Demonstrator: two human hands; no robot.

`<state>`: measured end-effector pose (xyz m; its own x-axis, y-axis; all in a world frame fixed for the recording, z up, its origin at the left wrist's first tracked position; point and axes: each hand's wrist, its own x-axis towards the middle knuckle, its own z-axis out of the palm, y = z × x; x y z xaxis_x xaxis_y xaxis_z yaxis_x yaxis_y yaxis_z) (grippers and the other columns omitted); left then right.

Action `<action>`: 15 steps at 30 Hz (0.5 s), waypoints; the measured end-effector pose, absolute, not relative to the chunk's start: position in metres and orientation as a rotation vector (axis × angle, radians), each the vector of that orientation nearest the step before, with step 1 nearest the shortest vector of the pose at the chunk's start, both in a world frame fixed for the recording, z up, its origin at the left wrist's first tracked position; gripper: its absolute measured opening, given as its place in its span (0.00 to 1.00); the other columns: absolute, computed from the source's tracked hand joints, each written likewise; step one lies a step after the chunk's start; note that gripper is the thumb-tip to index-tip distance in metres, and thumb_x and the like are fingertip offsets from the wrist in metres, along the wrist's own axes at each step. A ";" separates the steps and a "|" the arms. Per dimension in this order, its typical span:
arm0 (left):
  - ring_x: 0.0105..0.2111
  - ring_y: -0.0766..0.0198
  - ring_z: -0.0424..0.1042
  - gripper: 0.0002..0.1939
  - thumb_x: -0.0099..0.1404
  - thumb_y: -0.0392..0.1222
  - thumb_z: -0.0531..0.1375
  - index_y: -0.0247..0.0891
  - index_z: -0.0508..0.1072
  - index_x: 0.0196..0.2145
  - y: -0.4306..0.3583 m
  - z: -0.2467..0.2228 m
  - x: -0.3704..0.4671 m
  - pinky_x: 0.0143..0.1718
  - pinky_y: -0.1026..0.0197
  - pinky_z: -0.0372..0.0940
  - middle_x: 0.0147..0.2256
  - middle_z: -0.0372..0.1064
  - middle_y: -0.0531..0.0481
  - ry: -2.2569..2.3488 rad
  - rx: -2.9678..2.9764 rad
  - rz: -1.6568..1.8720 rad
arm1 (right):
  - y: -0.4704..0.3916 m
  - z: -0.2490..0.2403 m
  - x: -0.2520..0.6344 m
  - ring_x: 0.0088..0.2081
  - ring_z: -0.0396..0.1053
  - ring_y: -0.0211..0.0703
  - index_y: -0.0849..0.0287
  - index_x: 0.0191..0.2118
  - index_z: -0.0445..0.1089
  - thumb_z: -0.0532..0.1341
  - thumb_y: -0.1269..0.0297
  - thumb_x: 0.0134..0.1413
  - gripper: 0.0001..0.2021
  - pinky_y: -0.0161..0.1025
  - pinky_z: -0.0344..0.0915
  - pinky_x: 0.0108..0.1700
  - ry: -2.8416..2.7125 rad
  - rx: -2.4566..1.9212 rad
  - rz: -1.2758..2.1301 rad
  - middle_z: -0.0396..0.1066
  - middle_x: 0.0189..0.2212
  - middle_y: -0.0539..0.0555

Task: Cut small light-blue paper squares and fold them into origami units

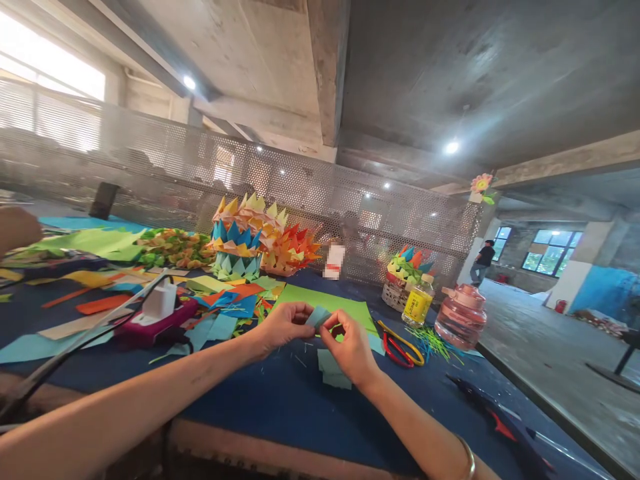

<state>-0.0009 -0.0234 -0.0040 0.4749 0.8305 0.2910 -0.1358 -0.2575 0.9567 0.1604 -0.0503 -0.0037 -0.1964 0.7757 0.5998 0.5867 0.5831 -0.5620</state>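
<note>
Between my two hands, above the dark blue tabletop, is a small blue-green piece of paper [318, 317]. My left hand [289, 328] pinches its left side, and my right hand [347, 343] grips its right side with thumb and fingers. Just below my right hand, more blue-green paper pieces [334, 371] lie on the table. A bright green sheet [350, 308] is spread flat behind both hands. Scissors with red and yellow handles [403, 348] rest to the right of my right hand.
Paper scraps [220, 327] and a purple power socket [155, 323] lie left. Folded paper crowns [250, 240] stand behind. A yellow-labelled bottle [419, 301], pink jug [461, 317] and glue gun [500, 420] are right. Another person's hand [17, 229] shows far left; a person [483, 261] stands in the distance.
</note>
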 end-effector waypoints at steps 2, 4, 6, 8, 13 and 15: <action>0.29 0.64 0.70 0.15 0.45 0.37 0.64 0.32 0.71 0.34 -0.022 -0.006 -0.001 0.33 0.62 0.62 0.29 0.73 0.49 0.624 1.564 1.043 | -0.050 -0.004 0.160 0.23 0.61 0.34 0.59 0.24 0.61 0.57 0.66 0.47 0.06 0.32 0.58 0.27 -1.893 -1.101 0.255 0.64 0.23 0.48; 0.27 0.65 0.70 0.15 0.45 0.37 0.63 0.32 0.71 0.34 -0.020 -0.007 -0.001 0.32 0.63 0.62 0.28 0.73 0.49 0.629 1.565 1.048 | -0.050 -0.005 0.160 0.23 0.61 0.34 0.59 0.24 0.60 0.57 0.66 0.47 0.06 0.32 0.58 0.27 -1.889 -1.104 0.251 0.64 0.23 0.47; 0.27 0.66 0.69 0.14 0.45 0.36 0.63 0.32 0.71 0.33 -0.020 -0.008 -0.001 0.31 0.63 0.62 0.27 0.73 0.49 0.635 1.564 1.054 | -0.050 -0.005 0.160 0.23 0.61 0.34 0.59 0.24 0.61 0.57 0.66 0.47 0.06 0.32 0.58 0.27 -1.886 -1.098 0.247 0.64 0.23 0.48; 0.27 0.66 0.69 0.14 0.45 0.36 0.63 0.32 0.71 0.33 -0.021 -0.007 -0.001 0.31 0.63 0.62 0.28 0.73 0.49 0.640 1.560 1.054 | -0.050 -0.006 0.160 0.24 0.61 0.34 0.59 0.24 0.61 0.57 0.66 0.48 0.05 0.32 0.58 0.27 -1.887 -1.089 0.246 0.64 0.23 0.48; 0.27 0.65 0.70 0.14 0.45 0.36 0.63 0.32 0.70 0.33 -0.022 -0.005 -0.002 0.32 0.63 0.61 0.28 0.73 0.49 0.650 1.564 1.056 | -0.050 -0.005 0.159 0.23 0.61 0.34 0.58 0.27 0.61 0.57 0.66 0.48 0.04 0.32 0.58 0.27 -1.888 -1.111 0.255 0.65 0.24 0.48; 0.27 0.65 0.70 0.15 0.45 0.35 0.63 0.32 0.70 0.33 -0.022 -0.005 -0.002 0.32 0.63 0.61 0.27 0.73 0.50 0.656 1.569 1.054 | -0.050 -0.005 0.158 0.22 0.61 0.33 0.58 0.30 0.60 0.57 0.67 0.47 0.04 0.32 0.59 0.27 -1.870 -1.113 0.271 0.65 0.24 0.47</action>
<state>-0.0022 -0.0216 -0.0049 0.4546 0.8433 0.2868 -0.1142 -0.2641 0.9577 0.1584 -0.0501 -0.0050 -0.1746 0.7854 0.5939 0.5848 0.5680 -0.5792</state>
